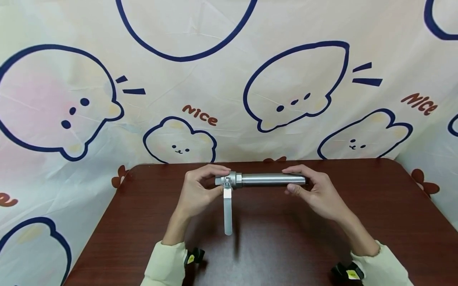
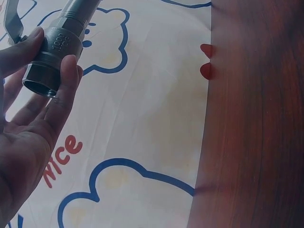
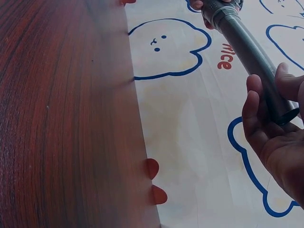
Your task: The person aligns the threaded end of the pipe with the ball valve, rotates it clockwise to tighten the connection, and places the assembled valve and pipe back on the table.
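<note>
A metal ball valve (image 1: 234, 180) with a long lever handle (image 1: 228, 210) is joined to a straight steel pipe (image 1: 272, 180), and both hands hold the assembly level above the table. My left hand (image 1: 198, 190) grips the valve's body at its open end, thumb and fingers on opposite sides. In the left wrist view the threaded mouth of the valve (image 2: 53, 50) faces out past the fingers. At the other end, my right hand (image 1: 318, 192) pinches the pipe between thumb and fingers. The pipe's hollow end (image 3: 286, 115) shows in the right wrist view. The lever points toward the person.
A dark brown wooden table (image 1: 279, 246) lies beneath the hands. Behind it and at the sides hangs a pale cloth (image 1: 229, 87) printed with blue-outlined cartoon figures. Dark wrist devices sit by both light sleeves (image 1: 166, 262).
</note>
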